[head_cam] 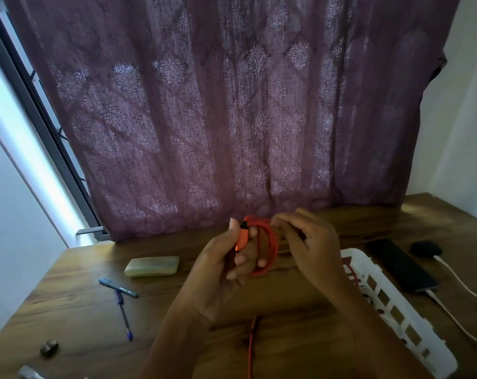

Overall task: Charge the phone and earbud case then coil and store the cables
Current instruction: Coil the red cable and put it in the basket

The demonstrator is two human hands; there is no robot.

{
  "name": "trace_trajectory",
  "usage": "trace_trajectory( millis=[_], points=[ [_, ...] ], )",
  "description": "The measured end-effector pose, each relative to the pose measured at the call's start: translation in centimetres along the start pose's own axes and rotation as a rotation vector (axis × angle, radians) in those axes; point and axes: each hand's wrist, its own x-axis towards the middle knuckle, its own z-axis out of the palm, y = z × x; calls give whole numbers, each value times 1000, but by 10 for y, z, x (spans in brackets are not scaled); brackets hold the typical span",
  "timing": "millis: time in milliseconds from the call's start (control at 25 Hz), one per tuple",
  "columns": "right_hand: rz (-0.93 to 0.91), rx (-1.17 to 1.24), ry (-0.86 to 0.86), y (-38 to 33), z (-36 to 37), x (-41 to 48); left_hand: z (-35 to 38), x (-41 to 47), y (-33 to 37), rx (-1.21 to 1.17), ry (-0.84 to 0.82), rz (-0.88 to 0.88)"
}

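1. An orange cable [270, 243] is wound into loops and held up above the table [259, 302], just in front of the purple patterned curtain [231, 105].
2. The left hand [226, 269] is closed around the cable's orange plug end, which points upward with its black tip beside the thumb; the coil hangs over this hand's fingers.
3. The right hand [311, 244] pinches the far side of the coil between thumb and fingertips, so both hands are clamped on the same cable, close together.
4. A loose length of the orange cable trails down onto the table below the left wrist.
5. Just right of the coil stands a white slotted basket [395, 310] with something red showing through its wall.
6. Right of the basket lies a black phone [401, 265] with a white cable [450, 313] plugged into its near end.
7. Beyond the phone sits a dark earbud case [426, 248] with a second white cable [461, 283] running from it.
8. Left of the coil lie a pale soap-like bar [152, 266], two pens [122, 305] and a small metal ring [49, 348].
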Motion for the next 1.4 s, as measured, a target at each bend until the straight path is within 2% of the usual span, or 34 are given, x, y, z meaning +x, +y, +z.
trace_trajectory(
  millis=[80,200,320,480,600,760,920,1080,1400],
  points=[
    [38,-31,-19,4,3,-10,-5,2,2,-69,33,33],
    [109,-62,-85,8,10,-25,-10,8,3,-137,170,123],
    [105,-164,-169,9,16,-42,-18,13,0,-149,284,215],
    [-64,-346,-250,-6,18,-55,-26,17,-9,43,437,319],
    [-200,-433,-296,-18,17,-58,-25,16,-17,348,524,340],
    [-252,-421,-377,-27,13,-51,-23,16,-27,763,459,392],
    [-325,-351,-368,-34,1,-20,-26,21,-31,1030,359,374],
    [-420,-292,-332,-34,-11,16,-18,24,-21,866,228,246],
    [-367,-227,-339,-27,-20,48,7,14,3,675,21,78]
  ],
)
